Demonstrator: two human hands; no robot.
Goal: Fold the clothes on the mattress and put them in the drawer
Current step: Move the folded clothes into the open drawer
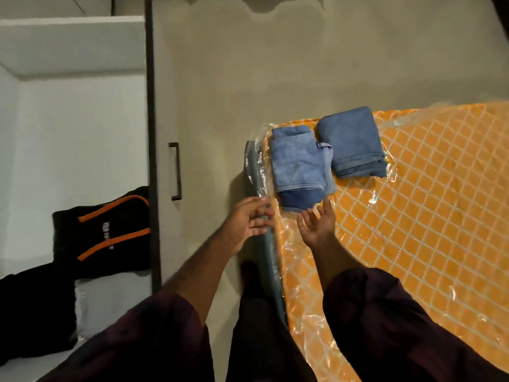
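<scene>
Two folded blue clothes side by side on orange mattress [413, 216]: light blue stack [298, 168] near corner, denim piece [352, 142] beside it. Left hand [249, 221] and right hand [316, 224] empty, fingers spread, just short of stack; black garment [102, 232] in open drawer [82, 133]

The person wears a dark maroon, loose-fitting cloth garment with wide sleeves [385, 307] that end just past the elbows, leaving both forearms bare. Dark trousers [259, 326] show at six o'clock. Both hands, left [245, 221] and right [316, 224], are bare, without rings or watch.
</scene>
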